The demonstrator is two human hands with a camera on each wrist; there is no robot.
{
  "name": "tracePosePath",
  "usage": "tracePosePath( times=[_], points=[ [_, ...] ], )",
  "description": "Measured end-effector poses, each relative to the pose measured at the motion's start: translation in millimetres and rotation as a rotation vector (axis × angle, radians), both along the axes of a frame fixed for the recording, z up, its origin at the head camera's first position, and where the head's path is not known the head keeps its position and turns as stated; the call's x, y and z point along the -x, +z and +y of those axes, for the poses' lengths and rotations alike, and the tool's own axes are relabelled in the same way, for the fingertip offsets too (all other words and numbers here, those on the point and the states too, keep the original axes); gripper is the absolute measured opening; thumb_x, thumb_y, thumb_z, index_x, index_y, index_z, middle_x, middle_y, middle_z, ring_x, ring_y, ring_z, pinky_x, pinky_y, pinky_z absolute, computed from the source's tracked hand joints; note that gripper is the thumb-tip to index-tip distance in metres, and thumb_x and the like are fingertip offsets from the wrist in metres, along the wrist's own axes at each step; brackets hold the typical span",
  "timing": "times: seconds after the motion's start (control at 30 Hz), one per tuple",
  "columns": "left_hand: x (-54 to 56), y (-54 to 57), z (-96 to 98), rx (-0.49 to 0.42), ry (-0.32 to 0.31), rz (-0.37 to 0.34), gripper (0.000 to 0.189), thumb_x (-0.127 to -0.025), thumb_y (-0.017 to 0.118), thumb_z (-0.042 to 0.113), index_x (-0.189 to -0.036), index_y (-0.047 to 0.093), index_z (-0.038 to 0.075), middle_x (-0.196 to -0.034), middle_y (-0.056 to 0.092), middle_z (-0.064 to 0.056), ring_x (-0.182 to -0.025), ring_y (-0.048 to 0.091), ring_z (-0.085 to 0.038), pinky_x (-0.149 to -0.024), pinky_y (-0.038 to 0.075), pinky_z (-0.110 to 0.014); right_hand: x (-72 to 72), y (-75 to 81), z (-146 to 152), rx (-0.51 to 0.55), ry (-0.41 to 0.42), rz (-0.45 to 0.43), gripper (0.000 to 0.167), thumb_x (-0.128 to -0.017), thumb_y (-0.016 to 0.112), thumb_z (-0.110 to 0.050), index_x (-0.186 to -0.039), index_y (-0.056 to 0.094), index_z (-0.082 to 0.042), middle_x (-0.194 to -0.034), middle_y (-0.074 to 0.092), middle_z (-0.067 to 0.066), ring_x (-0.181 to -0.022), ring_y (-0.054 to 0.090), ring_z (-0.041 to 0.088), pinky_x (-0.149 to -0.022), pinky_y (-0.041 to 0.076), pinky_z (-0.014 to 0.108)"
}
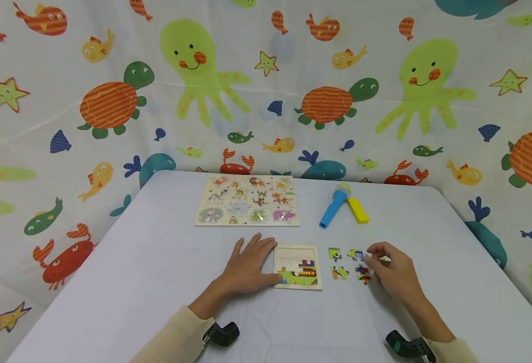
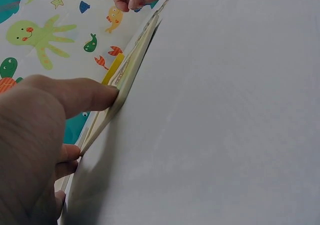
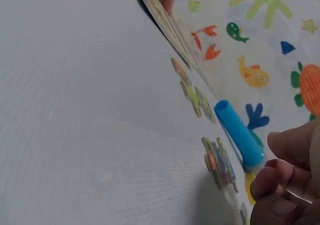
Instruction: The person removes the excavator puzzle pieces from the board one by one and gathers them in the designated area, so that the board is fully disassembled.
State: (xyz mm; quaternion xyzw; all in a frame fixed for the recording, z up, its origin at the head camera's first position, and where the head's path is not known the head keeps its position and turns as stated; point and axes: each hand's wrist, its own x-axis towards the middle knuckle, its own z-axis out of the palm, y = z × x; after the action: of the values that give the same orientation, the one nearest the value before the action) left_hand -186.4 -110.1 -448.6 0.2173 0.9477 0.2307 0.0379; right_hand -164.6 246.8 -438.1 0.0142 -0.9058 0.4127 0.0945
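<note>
A small wooden jigsaw tray (image 1: 297, 288) lies on the table, its lower part filled with green and purple-red picture pieces. My left hand (image 1: 249, 267) is at its left side, fingers spread fairly straight, the thumb pressing on the frame's near-left corner. In the left wrist view the thumb (image 2: 90, 95) touches the frame's edge. Loose jigsaw pieces (image 1: 340, 273) lie right of the tray. Over the rightmost ones hovers my right hand (image 1: 395, 272), fingers loosely bent. The right wrist view shows its thumb apart from the fingers and a piece (image 3: 244, 214) below; no held piece is visible.
A large animal peg puzzle board (image 1: 247, 200) lies behind the tray. Towards the back right are a blue toy microphone (image 1: 334, 206) and a yellow block (image 1: 358, 210). A sea-animal printed curtain (image 1: 256, 111) hangs behind the white table (image 1: 157, 252).
</note>
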Motion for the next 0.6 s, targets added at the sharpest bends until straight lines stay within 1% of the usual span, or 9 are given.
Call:
tracePosePath(
  times=[0.1, 0.2, 0.27, 0.37, 0.47, 0.6],
  points=[
    [0.3, -0.3, -0.2, 0.002, 0.002, 0.002, 0.083, -0.084, 0.067, 0.056, -0.154, 0.043, 0.018, -0.161, 0.040, 0.000, -0.156, 0.017, -0.028, -0.123, 0.003, -0.059, 1.3, 5.9, -3.1, 0.017, 0.017, 0.005, 0.018, -0.098, 0.067, -0.015, -0.111, 0.063, -0.003, -0.095, 0.058, 0.012, -0.064, 0.061, 0.017, -0.052, 0.050, 0.025],
    [0.6, 0.0, -0.4, -0.003, -0.003, 0.002, 0.082, -0.084, 0.068, 0.055, -0.154, 0.044, 0.018, -0.160, 0.040, 0.000, -0.156, 0.017, -0.029, -0.123, 0.004, -0.060, 2.1, 12.2, -7.3, 0.053, 0.038, -0.002, 0.018, -0.098, 0.066, -0.012, -0.112, 0.062, -0.001, -0.093, 0.056, 0.014, -0.059, 0.059, 0.020, -0.050, 0.048, 0.025],
    [0.7, 0.5, -0.7, -0.010, -0.006, 0.008, 0.082, -0.084, 0.068, 0.054, -0.153, 0.045, 0.017, -0.160, 0.041, -0.001, -0.155, 0.018, -0.031, -0.122, 0.005, -0.061, 3.0, 15.8, -11.6, 0.071, 0.047, -0.001, 0.018, -0.098, 0.066, -0.010, -0.113, 0.062, 0.000, -0.092, 0.056, 0.014, -0.058, 0.058, 0.022, -0.051, 0.049, 0.025],
    [0.6, 1.6, -1.0, -0.014, -0.009, 0.013, 0.081, -0.085, 0.067, 0.055, -0.153, 0.044, 0.017, -0.160, 0.041, -0.001, -0.155, 0.018, -0.030, -0.122, 0.005, -0.061, 3.8, 19.7, -20.0, 0.075, 0.052, -0.003, 0.018, -0.097, 0.066, -0.009, -0.113, 0.063, 0.000, -0.092, 0.057, 0.013, -0.060, 0.059, 0.024, -0.053, 0.051, 0.025],
    [0.5, 1.8, -0.9, -0.021, -0.014, 0.017, 0.081, -0.085, 0.066, 0.055, -0.153, 0.045, 0.016, -0.160, 0.041, -0.001, -0.155, 0.018, -0.031, -0.122, 0.005, -0.062, 4.3, 21.9, -29.7, 0.079, 0.058, -0.022, 0.018, -0.096, 0.066, -0.009, -0.113, 0.064, -0.001, -0.093, 0.058, 0.012, -0.062, 0.060, 0.023, -0.052, 0.052, 0.025],
    [0.2, 0.2, -0.2, -0.019, -0.017, 0.012, 0.081, -0.085, 0.066, 0.054, -0.153, 0.044, 0.016, -0.160, 0.041, -0.002, -0.155, 0.018, -0.030, -0.122, 0.005, -0.062, 6.0, 22.3, -43.6, 0.087, 0.081, -0.065, 0.019, -0.096, 0.067, -0.009, -0.114, 0.066, -0.002, -0.092, 0.058, 0.011, -0.060, 0.057, 0.021, -0.051, 0.050, 0.026]
  ],
)
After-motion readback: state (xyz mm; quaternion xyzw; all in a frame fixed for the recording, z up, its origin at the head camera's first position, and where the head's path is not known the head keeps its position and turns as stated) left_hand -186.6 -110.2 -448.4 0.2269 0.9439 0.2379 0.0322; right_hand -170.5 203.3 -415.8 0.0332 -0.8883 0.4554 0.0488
